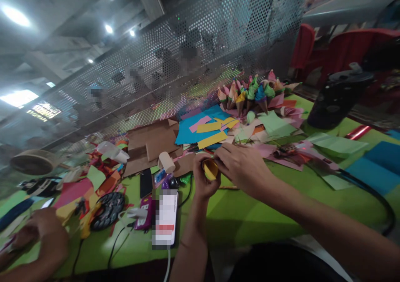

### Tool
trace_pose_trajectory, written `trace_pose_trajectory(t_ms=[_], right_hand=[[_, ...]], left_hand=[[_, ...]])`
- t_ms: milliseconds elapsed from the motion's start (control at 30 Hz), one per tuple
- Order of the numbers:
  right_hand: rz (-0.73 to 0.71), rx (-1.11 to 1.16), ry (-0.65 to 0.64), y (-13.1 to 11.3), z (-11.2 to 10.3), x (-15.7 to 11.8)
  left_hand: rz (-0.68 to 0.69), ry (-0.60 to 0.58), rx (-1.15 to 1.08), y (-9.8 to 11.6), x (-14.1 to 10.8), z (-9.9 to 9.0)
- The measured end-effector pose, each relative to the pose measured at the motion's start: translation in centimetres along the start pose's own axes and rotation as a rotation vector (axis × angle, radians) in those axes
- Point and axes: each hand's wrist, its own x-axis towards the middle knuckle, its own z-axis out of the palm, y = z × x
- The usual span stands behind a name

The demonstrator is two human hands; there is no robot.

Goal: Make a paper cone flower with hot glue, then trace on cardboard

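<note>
My left hand [204, 187] is wrapped around a rolled paper cone [210, 170], whose open top faces me and shows yellow inside. My fingers hide most of its outer side. My right hand [242, 163] comes in from the right, its thumb and fingers pinched together at the cone's rim; the exact contact of the fingertips is hard to see. Yellow paper strips [212, 139] lie on a blue sheet [189, 128] beyond my hands. Several finished paper ice-cream cones [259, 92] stand bunched farther back.
A hot glue gun [315, 152] with a black cable lies right of my hands. A black tumbler [339, 100] stands behind it. Brown cardboard [137, 142], a paper tube [167, 162] and a charging phone [166, 219] are on the left. Another person's hands [46, 232] work at the far left.
</note>
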Motion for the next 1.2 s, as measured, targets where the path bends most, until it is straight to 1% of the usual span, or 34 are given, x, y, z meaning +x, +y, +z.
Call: trace_pose_trajectory(t_ms=[233,400,700,933,1200], right_hand=[[0.016,-0.024,-0.027,-0.2,-0.3,0.1],[0.01,-0.012,-0.047,-0.1,-0.3,0.1],[-0.021,0.009,0.009,0.4,0.3,-0.1],[-0.067,0.004,0.088,0.7,0.8,-0.3],[-0.067,-0.012,0.041,0.7,0.6,-0.2]], left_hand=[[-0.011,-0.002,-0.052,0.2,0.0,0.1],[-0.014,-0.007,-0.043,0.2,0.0,0.1],[-0.038,-0.005,-0.069,0.1,-0.1,0.1],[-0.057,0.017,-0.063,0.1,0.0,0.0],[-0.055,0.003,-0.076,-0.3,-0.3,0.1]])
